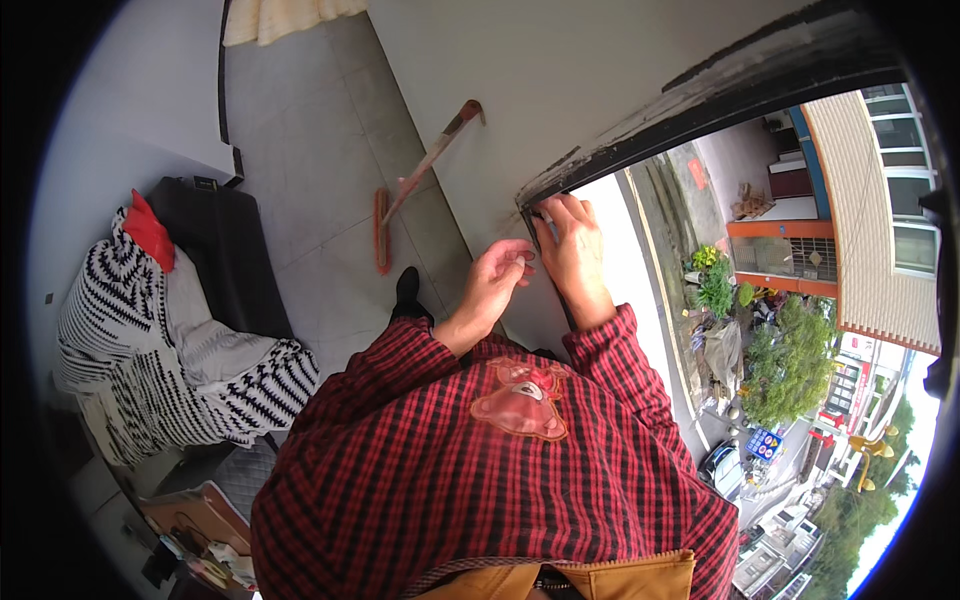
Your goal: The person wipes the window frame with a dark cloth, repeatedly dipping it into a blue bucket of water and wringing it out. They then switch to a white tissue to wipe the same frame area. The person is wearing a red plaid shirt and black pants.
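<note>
My right hand (576,255) is at the lower corner of a dark window frame (637,142), its fingertips pinching something small and pale that I cannot make out. Just left of it, my left hand (495,283) is held before the wall, fingers curled and apart, with nothing visible in it. Around the frame the pale wall (517,97) shows black and whitish smears. Both forearms are in red and black checked sleeves.
A red-handled broom (431,161) leans on the wall over the tiled floor (315,150). At left stands a black sofa (232,247) with a black and white patterned blanket (120,330) and a red cushion (148,231). Outside the window are a street, plants and buildings.
</note>
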The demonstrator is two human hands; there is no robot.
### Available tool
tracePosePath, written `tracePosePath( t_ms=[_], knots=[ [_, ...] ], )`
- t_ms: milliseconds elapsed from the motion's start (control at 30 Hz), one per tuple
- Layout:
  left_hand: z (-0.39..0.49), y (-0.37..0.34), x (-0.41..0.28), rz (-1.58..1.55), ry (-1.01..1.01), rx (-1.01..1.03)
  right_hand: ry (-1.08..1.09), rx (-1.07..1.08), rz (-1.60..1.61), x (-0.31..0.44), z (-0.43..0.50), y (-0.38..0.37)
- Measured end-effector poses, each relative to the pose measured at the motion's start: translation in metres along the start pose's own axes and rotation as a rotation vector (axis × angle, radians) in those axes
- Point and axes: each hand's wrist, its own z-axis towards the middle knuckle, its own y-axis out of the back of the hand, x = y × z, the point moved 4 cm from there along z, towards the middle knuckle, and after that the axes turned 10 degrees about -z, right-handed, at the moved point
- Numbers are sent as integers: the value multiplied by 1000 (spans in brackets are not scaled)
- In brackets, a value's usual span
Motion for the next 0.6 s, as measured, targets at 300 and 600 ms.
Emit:
tracePosePath(
  t_ms=[300, 600],
  knots=[
    [4, 2, 1, 17, 51, 5, -86, 23, 99, -2, -11, 0],
    [3, 4, 3, 45, 57, -28, 79, 32, -139, -6, -8, -3]
  ],
)
